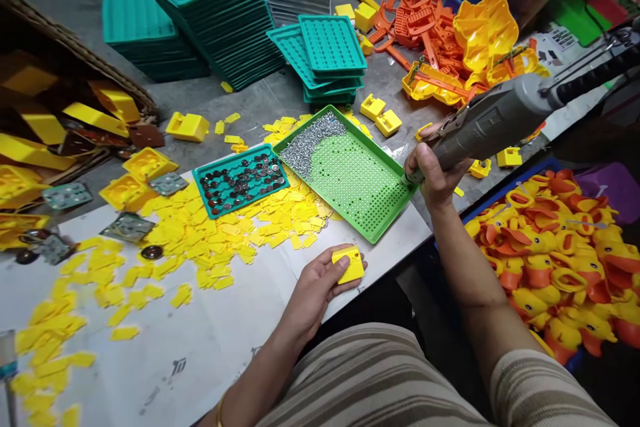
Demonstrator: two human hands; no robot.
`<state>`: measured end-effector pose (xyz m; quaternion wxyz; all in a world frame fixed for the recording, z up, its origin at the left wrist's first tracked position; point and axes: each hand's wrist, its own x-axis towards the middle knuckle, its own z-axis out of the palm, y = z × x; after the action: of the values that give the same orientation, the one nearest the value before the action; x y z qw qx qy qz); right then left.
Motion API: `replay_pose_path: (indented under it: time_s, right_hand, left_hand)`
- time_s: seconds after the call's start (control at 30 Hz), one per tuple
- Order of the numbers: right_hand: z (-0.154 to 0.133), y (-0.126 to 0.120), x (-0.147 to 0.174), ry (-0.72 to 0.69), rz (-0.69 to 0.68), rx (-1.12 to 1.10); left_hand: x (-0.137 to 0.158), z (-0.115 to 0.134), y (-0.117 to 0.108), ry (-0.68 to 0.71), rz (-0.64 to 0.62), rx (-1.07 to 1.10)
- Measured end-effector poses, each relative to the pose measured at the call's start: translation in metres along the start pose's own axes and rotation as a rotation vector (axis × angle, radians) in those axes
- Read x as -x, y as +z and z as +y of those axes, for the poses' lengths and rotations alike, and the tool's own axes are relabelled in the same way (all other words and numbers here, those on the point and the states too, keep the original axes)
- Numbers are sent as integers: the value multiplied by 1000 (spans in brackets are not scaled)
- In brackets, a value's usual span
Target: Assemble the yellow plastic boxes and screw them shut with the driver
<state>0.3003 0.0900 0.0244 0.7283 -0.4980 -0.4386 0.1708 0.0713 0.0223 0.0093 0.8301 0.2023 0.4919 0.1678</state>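
Observation:
My left hand (327,277) is closed on a small yellow plastic box (349,264), the thumb lying across its face, close to the table's front edge. In my right hand (434,173) is a grey electric screwdriver (493,120), held slantwise with its tip down at the right side of a green perforated tray (370,230). Small silver screws (313,143) are heaped at that tray's far left end, and others sit in its holes. Left of it lies a teal tray (213,207) with several dark round parts. Flat yellow plastic pieces (240,233) spread around both trays.
Teal tray stacks (200,7) rise at the back. A wicker basket (75,33) with yellow boxes stands at left. Orange plastic parts (423,20) are piled at back right. A bin of yellow toy ducks (565,260) sits below the table's right edge.

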Motion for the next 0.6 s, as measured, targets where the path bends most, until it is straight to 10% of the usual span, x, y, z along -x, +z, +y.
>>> replay_pose_path:
  time_s: [0.3, 0.6]
  right_hand:
    - [-8, -3, 5, -14, -84, 69]
    - [-84, 5, 46, 59, -410, -224]
  left_hand:
    - [-3, 0, 4, 18, 43, 53]
    - [-6, 0, 9, 11, 98, 79]
